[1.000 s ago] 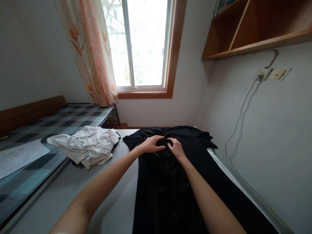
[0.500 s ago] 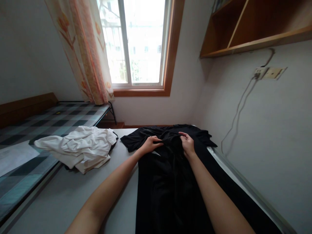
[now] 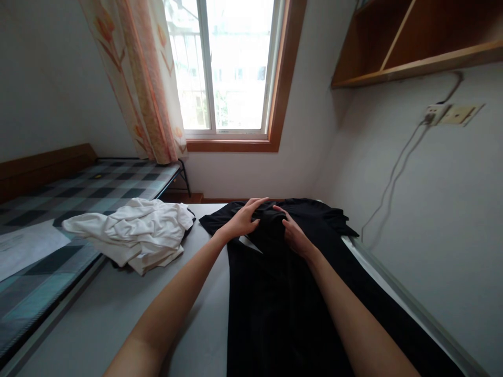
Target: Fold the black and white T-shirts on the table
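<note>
Black short-sleeved garment [image 3: 267, 309] lies right of the crumpled white cloth [image 3: 141, 230], sleeves already spread, its middle yet bunched and unsmoothed. Left hand [image 3: 242, 220] and right hand [image 3: 297, 235] curve around that bunch; whether either pinches fabric, I cannot tell.

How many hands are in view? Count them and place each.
2: the left hand and, to its right, the right hand, both at raised cloth of the black garment. No others show.
</note>
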A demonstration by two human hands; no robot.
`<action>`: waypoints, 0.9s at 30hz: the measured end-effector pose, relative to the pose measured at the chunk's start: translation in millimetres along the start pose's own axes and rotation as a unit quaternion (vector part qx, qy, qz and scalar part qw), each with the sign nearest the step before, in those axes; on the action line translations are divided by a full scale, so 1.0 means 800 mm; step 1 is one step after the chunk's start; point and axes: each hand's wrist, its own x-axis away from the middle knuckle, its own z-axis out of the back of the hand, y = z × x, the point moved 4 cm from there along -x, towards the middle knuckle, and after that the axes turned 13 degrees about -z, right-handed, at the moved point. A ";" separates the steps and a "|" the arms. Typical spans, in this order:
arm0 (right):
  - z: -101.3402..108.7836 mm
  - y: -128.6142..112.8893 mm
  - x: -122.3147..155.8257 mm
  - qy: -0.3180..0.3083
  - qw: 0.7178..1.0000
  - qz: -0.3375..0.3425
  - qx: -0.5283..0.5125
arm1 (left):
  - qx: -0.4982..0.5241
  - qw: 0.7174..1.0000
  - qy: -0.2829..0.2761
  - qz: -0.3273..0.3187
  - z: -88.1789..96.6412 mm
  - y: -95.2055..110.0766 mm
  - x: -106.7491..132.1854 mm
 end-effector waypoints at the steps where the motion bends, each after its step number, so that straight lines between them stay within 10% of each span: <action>1: -0.009 0.003 0.002 -0.034 0.999 -0.015 0.001 | 0.010 1.000 -0.010 -0.013 -0.002 0.001 0.001; 19: -0.011 0.030 -0.007 -0.059 0.994 -0.090 0.018 | 0.049 0.964 -0.251 0.074 -0.028 -0.016 0.016; 27: -0.004 0.016 0.004 -0.075 0.988 -0.129 0.048 | 0.090 0.972 -0.182 0.119 -0.008 -0.017 0.013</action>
